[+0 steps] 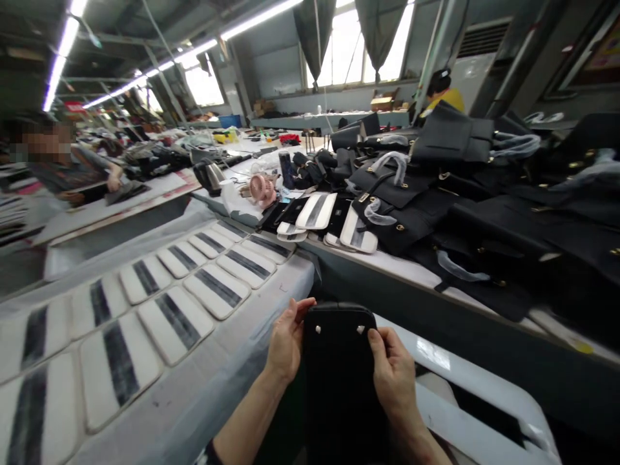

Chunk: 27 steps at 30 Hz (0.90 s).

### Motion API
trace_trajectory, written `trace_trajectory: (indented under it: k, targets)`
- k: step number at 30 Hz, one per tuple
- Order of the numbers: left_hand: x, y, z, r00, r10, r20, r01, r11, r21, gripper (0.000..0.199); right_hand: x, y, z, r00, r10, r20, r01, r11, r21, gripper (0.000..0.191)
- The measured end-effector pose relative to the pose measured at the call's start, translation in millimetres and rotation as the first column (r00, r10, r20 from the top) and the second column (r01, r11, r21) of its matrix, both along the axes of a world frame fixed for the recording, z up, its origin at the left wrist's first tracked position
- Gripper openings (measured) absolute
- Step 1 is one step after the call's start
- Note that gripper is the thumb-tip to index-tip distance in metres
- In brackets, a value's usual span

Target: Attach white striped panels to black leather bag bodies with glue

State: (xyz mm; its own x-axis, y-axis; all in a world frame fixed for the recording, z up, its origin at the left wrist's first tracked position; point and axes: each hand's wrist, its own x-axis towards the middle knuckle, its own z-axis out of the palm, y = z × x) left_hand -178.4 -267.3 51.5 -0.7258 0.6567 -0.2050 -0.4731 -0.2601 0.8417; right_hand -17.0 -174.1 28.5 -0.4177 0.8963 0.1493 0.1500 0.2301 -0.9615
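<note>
While both hands (339, 352) grip it — a black panel (339, 374) stands upright

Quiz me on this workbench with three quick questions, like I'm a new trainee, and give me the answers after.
1. True or false: the right hand grips the edge of the black piece.
2. What colour is the small fan? A) green B) pink C) blue
3. Fill in: each white panel on the left-side table bears one dark ____.

Key: 1 true; 2 B; 3 stripe.
</note>
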Motion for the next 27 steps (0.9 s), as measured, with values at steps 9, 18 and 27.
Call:
trace_trajectory:
  k: [9, 18, 27]
  targets:
    - [30.6, -30.3, -19.7, 0.995, 0.086, -0.055, -0.089, 0.995, -0.047, 0.036, -3.9, 9.3, -9.2, 0.987, 0.067, -0.144, -0.111, 0.939, -0.324, 0.038]
    - [33.2, -28.9, -10.5, 0.982, 0.089, -0.169, -0.12, 0.977, -0.179, 0.034, -6.8, 8.1, -2.3, 0.983, 0.091, -0.16, -0.156, 0.876, -0.456, 0.043]
    - [29.8, -30.8, -5.7, 0.964, 0.1, -0.246, -0.166, 0.95, -0.265, 0.037, -19.7, -4.5, -0.3, 0.999, -0.003, 0.038, 0.009, 0.989, -0.15, 0.042]
